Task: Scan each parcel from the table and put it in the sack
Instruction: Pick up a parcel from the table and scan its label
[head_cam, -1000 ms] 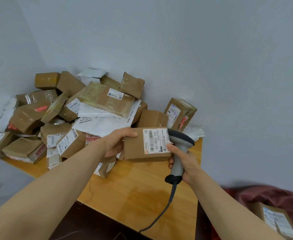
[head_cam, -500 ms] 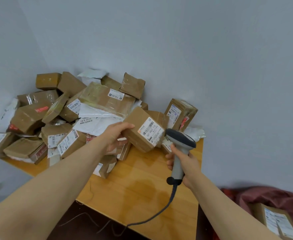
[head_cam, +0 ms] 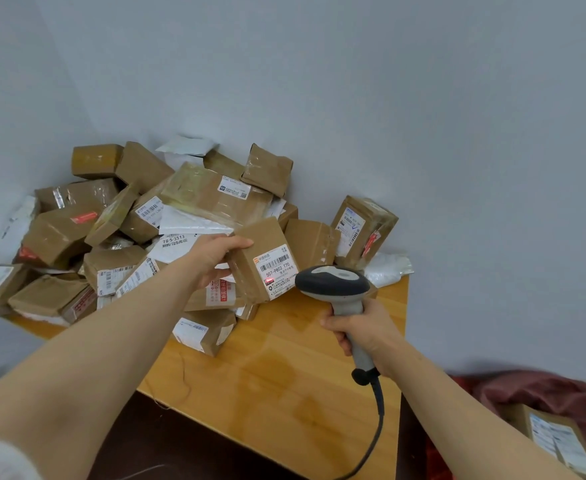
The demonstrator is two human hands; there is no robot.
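The scan is the step in hand. The left hand [head_cam: 215,259] has its grip closed on the left end of a small brown parcel [head_cam: 250,244], thumb on top, tilting it so its white label [head_cam: 277,271] faces the scanner [head_cam: 333,284]. The parcel sits at the front of the pile [head_cam: 128,220], which spreads off toward nine and ten o'clock over the bench [head_cam: 284,375]; whether its lower edge rests on the boxes beneath I cannot tell. At four o'clock from the parcel, the right hand [head_cam: 364,330] has its grip wrapped round the scanner's handle, the head aimed toward nine o'clock. A red spot [head_cam: 269,280] lies low on the label, under the barcode, so the beam probably needs a slight lift or tilt to cross the bars. Once read, the parcel should go to the red sack [head_cam: 544,393] at five o'clock, where a labelled box [head_cam: 554,434] already lies; that carry must pass the right arm and cable.
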